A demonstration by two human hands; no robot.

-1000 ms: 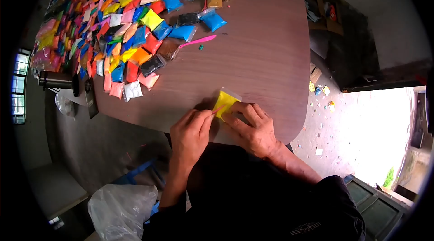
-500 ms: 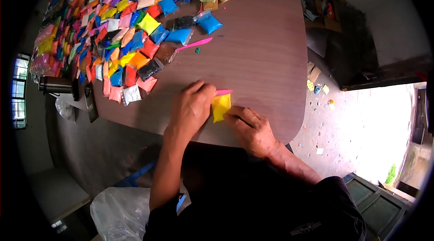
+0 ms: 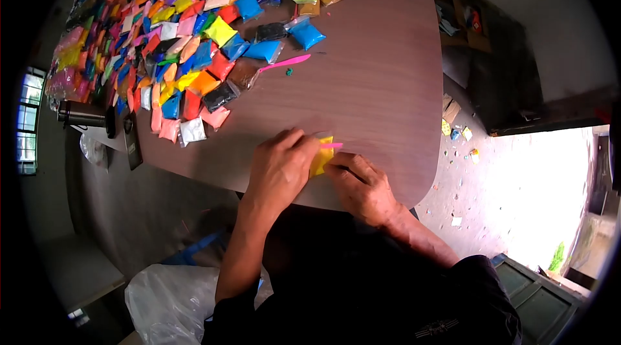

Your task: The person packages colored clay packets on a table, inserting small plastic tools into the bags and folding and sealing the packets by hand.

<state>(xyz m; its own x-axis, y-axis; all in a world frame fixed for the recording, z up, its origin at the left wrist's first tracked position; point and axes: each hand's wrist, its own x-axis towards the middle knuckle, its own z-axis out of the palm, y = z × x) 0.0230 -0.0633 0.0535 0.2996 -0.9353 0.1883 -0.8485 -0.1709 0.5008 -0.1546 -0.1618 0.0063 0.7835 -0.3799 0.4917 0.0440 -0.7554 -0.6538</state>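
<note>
A small yellow packet (image 3: 319, 163) in clear plastic film is between my two hands, just above the table's near edge. My left hand (image 3: 283, 162) is closed at the packet's left side, holding a pink plastic tool (image 3: 333, 146) whose tip lies across the packet's upper part. Most of that tool is hidden by the fingers. On the packet's right edge, my right hand (image 3: 362, 184) pinches with thumb and fingertips. A similar pink plastic knife (image 3: 286, 62) rests on the table beside a brown packet (image 3: 244, 76), with a green crumb (image 3: 289, 72) near it.
Many coloured packets (image 3: 220, 32) are heaped over the left and far side of the brown table (image 3: 381, 73). A dark metallic cup (image 3: 84, 115) stands at the left edge. Below the table is a clear plastic bag (image 3: 169, 303). Litter is scattered on the floor at right.
The pink tool has moved from the packet's top edge down across its upper part. My left hand has shifted slightly right and down; my right hand keeps its pinch. The view has turned slightly.
</note>
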